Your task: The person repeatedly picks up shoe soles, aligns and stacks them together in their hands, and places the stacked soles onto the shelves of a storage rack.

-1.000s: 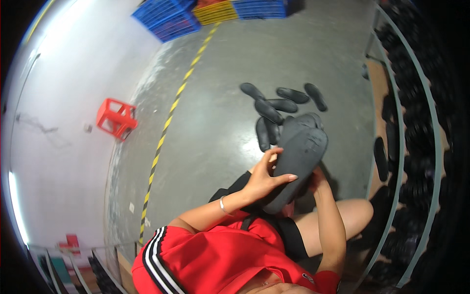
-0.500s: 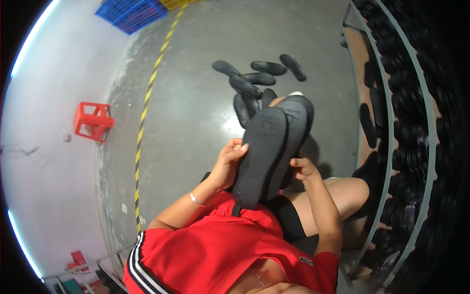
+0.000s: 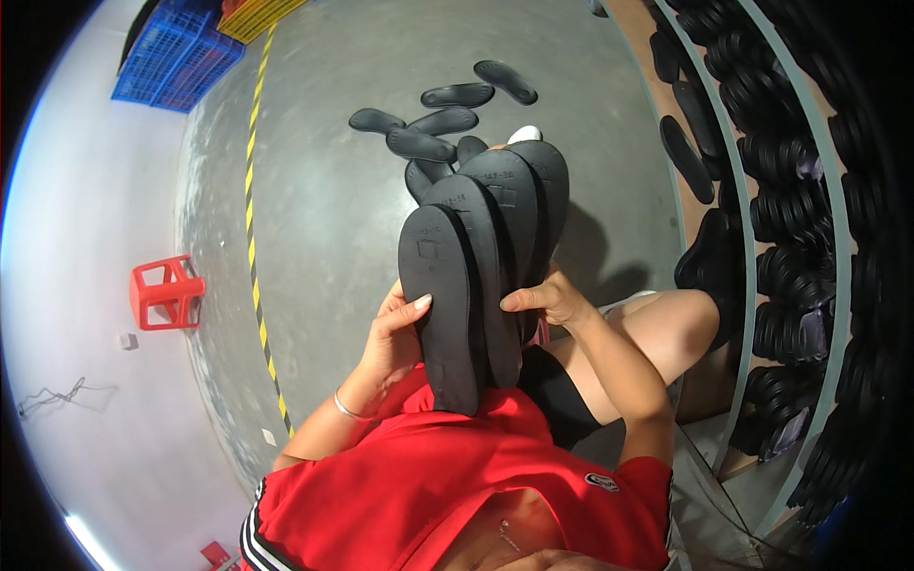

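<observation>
In front of my lap, several black shoe soles point(image 3: 441, 314) are held up, fanned out so that they overlap from left to right. My left hand point(image 3: 390, 338) is closed on the left edge of the nearest sole, thumb on its face and fingers behind. On the other side, my right hand point(image 3: 552, 301) grips the soles further back, its thumb pressed on their faces and the other fingers mostly hidden. Faint moulded marks show near the soles' upper ends. Beyond them, several loose black soles point(image 3: 422, 146) lie scattered on the grey floor.
A rack point(image 3: 752, 238) packed with bundled black soles stands along my right. On the left, a red stool point(image 3: 167, 293) is by the white wall. Blue crates point(image 3: 181, 57) and a yellow crate point(image 3: 257, 14) sit at the far left, past a yellow-black floor line point(image 3: 252, 181).
The held soles have spread into a wider fan, with more of them showing. My right thumb has moved onto the faces of the soles. The whole view has shifted.
</observation>
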A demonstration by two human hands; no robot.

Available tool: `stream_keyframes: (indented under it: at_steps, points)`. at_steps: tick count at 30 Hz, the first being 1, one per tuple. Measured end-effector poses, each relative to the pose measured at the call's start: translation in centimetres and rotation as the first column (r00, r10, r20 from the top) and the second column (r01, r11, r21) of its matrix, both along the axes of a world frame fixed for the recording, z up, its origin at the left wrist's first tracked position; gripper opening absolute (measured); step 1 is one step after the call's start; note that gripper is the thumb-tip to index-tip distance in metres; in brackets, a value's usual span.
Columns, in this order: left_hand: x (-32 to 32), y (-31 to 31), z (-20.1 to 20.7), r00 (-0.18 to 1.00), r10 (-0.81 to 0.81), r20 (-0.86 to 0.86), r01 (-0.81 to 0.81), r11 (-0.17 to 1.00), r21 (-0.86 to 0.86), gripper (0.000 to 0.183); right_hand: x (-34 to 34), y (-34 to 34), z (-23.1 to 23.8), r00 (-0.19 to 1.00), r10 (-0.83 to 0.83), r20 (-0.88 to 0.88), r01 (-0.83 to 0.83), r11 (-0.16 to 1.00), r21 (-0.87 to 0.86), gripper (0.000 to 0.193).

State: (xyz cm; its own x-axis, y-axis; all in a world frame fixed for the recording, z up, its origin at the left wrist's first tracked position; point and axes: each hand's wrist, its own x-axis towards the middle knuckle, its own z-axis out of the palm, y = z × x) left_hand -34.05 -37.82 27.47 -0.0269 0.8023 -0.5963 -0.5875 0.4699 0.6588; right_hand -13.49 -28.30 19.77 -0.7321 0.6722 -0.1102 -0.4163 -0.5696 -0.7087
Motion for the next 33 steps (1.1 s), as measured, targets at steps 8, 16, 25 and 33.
stream_keyframes:
  at_steps: [8, 16, 25, 33]
  points:
    - [0.7, 0.2, -0.1, 0.999, -0.004, -0.031, 0.004, 1.000, -0.007, 0.037, 0.7, -0.1, -0.4, 1.000, 0.006, 0.031, -0.007, 0.999, 0.049, 0.075]
    - [1.6, 0.3, -0.6, 0.990, 0.002, -0.140, 0.012, 0.995, 0.099, 0.029, 1.3, 0.0, -0.9, 0.999, -0.029, 0.038, 0.027, 0.998, 0.062, 0.071]
    - [1.9, -0.1, -1.2, 0.960, -0.003, -0.278, 0.030, 0.995, 0.094, 0.031, 1.3, -0.1, -1.7, 0.996, 0.005, 0.085, -0.008, 0.999, 0.036, 0.065]
    - [-0.6, 0.8, -2.8, 0.978, -0.100, 0.184, 0.122, 0.986, -0.113, 0.070, -0.8, -2.8, 2.6, 0.858, -0.123, 0.499, -0.237, 0.767, 0.597, 0.104]
